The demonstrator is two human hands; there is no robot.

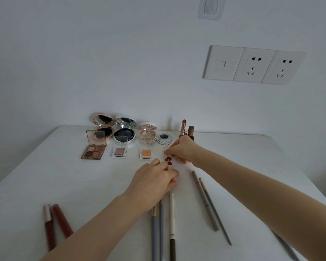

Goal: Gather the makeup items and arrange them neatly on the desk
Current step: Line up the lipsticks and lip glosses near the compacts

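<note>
At the near edge of the white worktop two dark red lip tubes lie side by side on the left. In the middle lie two grey pencils and a white and brown pencil. The left arm lies over their tips. To the right lie a grey-brown pencil and a thin grey pencil, with their far ends close together.

A bit farther on, the left grip has curled fingers, and its fingertips touch the red end of a small red and clear thing. The right grip comes from the other side and pinches the clear, speckled end. So the little thing sits right between the two grips. I cannot tell what it is.

Left of the grips is a neat row: a brown eyeshadow box with its lid up, a small pink pan and a small orange pan. Behind that row, by the wall, stand an open rose-gold compact, an open silver compact, a pink compact and a round white disc. Behind the right grip, a red lipstick and a brown lipstick stand upright.
</note>
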